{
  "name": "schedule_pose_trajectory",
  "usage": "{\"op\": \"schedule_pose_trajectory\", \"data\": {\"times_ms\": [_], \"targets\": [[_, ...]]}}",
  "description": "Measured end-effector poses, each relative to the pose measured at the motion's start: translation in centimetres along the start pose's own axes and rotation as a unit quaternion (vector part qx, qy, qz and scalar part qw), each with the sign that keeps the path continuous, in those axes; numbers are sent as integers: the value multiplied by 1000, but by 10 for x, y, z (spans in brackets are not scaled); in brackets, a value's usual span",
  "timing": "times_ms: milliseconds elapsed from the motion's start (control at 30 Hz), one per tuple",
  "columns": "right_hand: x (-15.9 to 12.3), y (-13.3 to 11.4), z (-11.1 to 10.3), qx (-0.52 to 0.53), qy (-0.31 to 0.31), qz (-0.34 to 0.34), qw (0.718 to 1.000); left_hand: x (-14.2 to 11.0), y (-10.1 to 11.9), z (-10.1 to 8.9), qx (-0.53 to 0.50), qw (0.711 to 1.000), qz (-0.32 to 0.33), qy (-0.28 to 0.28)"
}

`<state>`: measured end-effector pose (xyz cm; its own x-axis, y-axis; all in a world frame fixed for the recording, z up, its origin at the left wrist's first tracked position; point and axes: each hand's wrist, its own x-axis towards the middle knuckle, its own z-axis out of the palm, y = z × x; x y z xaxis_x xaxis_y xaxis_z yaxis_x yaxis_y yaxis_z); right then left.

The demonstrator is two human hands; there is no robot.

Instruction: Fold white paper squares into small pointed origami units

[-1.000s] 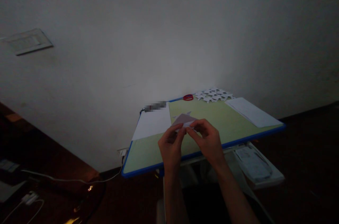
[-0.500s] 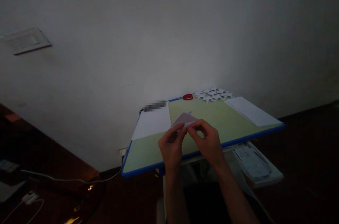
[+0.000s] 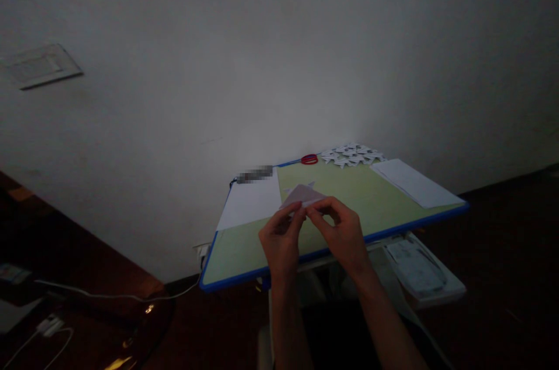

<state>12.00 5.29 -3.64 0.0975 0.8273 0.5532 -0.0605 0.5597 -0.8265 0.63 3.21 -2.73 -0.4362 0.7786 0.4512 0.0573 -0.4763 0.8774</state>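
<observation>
A folded piece of white paper (image 3: 301, 193), roughly triangular with its point away from me, is held above the table. My left hand (image 3: 282, 239) pinches its near edge between thumb and fingers. Close beside it, my right hand (image 3: 343, 234) pinches the same edge, the fingertips of both hands almost touching at the middle. Behind the paper, small pointed white tips show on the tabletop; what they belong to is mostly hidden.
The light green table (image 3: 244, 259) has a blue rim and stands against the wall. Red-handled scissors (image 3: 310, 159), several folded paper pieces (image 3: 353, 154) and a stack of white sheets (image 3: 417, 183) lie on it. A white sheet (image 3: 251, 204) lies at left. A tray (image 3: 423, 271) juts out below.
Both hands keep their pinch on the folded paper and have shifted only very slightly. The view has moved a little; nothing was taken up or let go.
</observation>
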Motion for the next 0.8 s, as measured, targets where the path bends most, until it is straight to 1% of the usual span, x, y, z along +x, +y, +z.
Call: {"op": "schedule_pose_trajectory", "data": {"times_ms": [167, 300, 433, 500, 567, 633, 700, 800], "targets": [[-1, 1, 3, 15, 25, 9, 1000, 0, 2, 3, -9, 1000, 10, 7], [0, 0, 5, 89, 44, 32, 995, 1, 2, 3, -10, 1000, 11, 11], [0, -4, 6, 148, 44, 57, 986, 1, -1, 1, -6, 1000, 24, 13], [1, -5, 5, 177, 41, 70, 981, 1, -3, -1, -8, 999, 30, 22], [2, -5, 2, 180, 39, 79, 980, 1, -5, -2, -9, 999, 34, 38], [4, -3, -3, 149, 24, 74, 986, 2, -6, -3, -7, 998, 38, 54], [5, -2, -7, 110, -14, 62, 992, 1, -6, -4, -4, 997, 41, 64], [5, 0, -11, 90, -57, 63, 992, 0, -4, -3, 5, 996, 42, 72]]}}
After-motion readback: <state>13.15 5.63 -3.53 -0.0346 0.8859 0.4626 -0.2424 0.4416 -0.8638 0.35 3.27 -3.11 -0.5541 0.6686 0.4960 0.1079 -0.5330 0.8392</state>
